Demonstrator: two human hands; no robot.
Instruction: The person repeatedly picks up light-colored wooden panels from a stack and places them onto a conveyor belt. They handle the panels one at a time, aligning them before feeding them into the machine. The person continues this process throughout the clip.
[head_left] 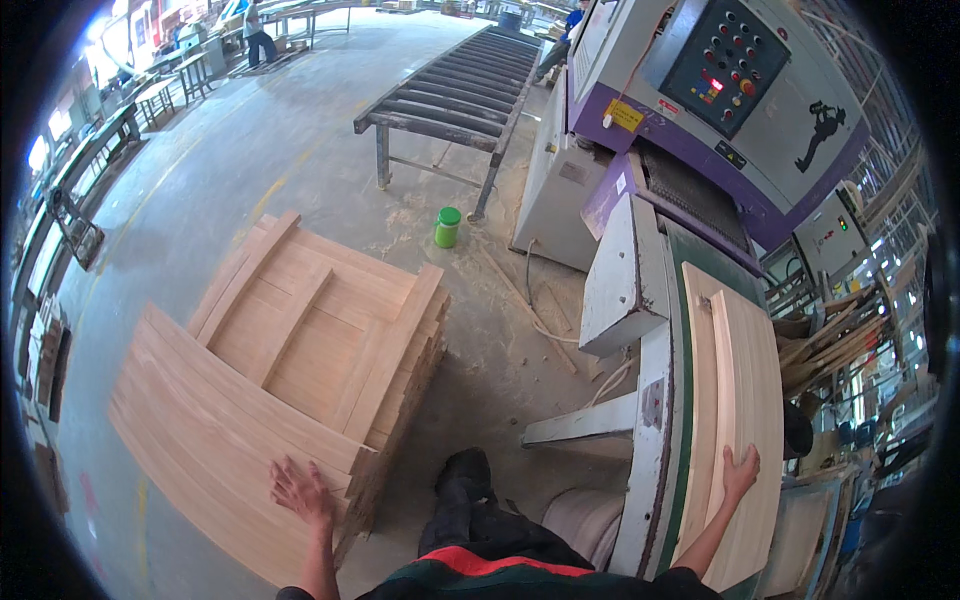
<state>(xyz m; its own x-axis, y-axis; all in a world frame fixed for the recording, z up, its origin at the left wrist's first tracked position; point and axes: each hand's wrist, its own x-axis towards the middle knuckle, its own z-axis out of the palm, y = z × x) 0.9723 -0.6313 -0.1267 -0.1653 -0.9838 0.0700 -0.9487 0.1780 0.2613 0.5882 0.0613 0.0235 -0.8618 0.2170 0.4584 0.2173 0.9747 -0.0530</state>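
My left hand (300, 490) lies with fingers spread on a wide, pale wooden panel (210, 430), close to its right edge. That panel rests across the near part of a stack of framed wooden panels (345, 320). Off to the right, my right hand (740, 468) is open on a long pale wooden board (755, 400), its thumb apart from the fingers. A raised lengthwise step runs along the board just left of this hand. The board lies on the green feed belt (682, 420) of a large grey and purple machine (640, 130).
A black roller conveyor (460, 95) stands ahead. On the dusty floor are a green tub (447, 228), wood strips (520, 300) and a pale cable (545, 325). The machine's white frame leg (580, 425) juts toward my feet. One person (258, 35) stands far left; another (572, 25) is partly hidden behind the machine.
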